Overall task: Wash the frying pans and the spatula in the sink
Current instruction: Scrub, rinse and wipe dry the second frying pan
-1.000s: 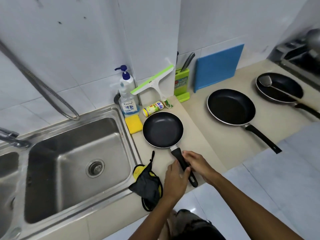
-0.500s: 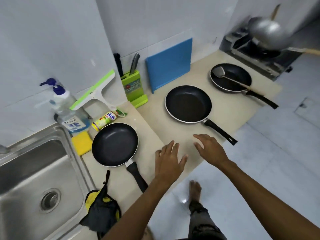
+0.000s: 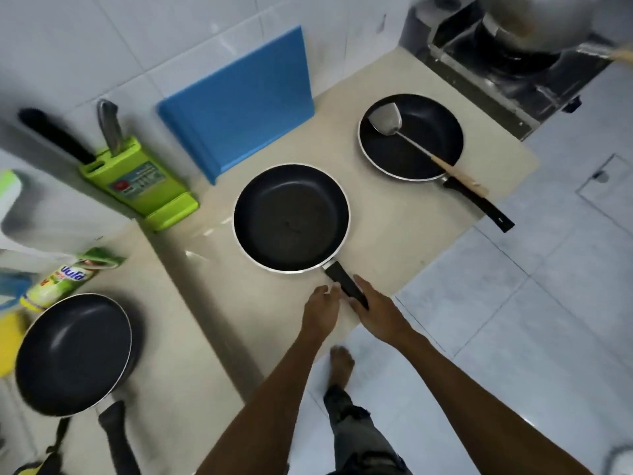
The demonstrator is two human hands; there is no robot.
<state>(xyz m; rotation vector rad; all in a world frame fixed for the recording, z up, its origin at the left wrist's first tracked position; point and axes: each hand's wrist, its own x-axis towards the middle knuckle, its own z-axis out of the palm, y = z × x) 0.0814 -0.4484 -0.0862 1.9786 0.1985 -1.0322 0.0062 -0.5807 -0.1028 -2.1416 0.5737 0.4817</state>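
Note:
Three black frying pans sit on the beige counter. The middle pan (image 3: 291,217) is straight in front of me, its black handle (image 3: 344,284) pointing at me. My right hand (image 3: 380,311) lies over the end of that handle, fingers stretched along its right side. My left hand (image 3: 322,308) touches the handle's left side with its fingertips. The far pan (image 3: 428,132) at the right holds a metal spatula (image 3: 385,120) with a wooden grip. The small pan (image 3: 73,353) sits at the lower left.
A blue cutting board (image 3: 239,101) leans on the tiled wall, with a green knife block (image 3: 140,186) to its left. A stove with a steel wok (image 3: 534,22) stands at the back right. A detergent tube (image 3: 61,277) and a yellow sponge (image 3: 8,341) lie left. The counter edge (image 3: 445,255) drops to tiled floor.
Both hands left the small pan's handle, moved right across the counter and now touch the middle pan's handle. My view swung right, so the sink is out of sight.

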